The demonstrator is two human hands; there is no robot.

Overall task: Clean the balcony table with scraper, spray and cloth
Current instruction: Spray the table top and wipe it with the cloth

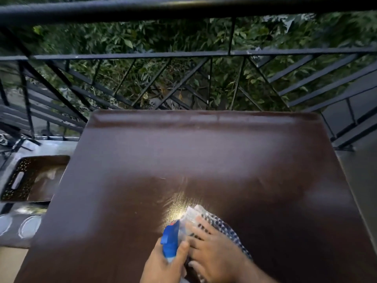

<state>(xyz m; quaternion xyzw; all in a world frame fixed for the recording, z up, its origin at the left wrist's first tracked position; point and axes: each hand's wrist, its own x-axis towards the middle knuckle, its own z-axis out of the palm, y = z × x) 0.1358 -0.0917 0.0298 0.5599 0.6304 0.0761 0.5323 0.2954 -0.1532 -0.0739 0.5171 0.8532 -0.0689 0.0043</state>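
Observation:
The dark brown balcony table (183,156) fills the middle of the head view, with a bright glare spot near its front. My left hand (163,264) grips a spray bottle with a blue trigger head (170,240), nozzle pointing away over the table. Right beside it my right hand (214,248) lies flat, fingers spread, pressing a blue-and-white checked cloth (220,223) onto the tabletop. The cloth sticks out beyond the fingertips toward the glare. No scraper is in view.
A black metal railing (183,56) with diagonal bars runs behind the table's far edge, green foliage beyond it. A brown perforated basket (30,178) stands on the floor to the left. A grey mat with white rings (22,227) lies below it.

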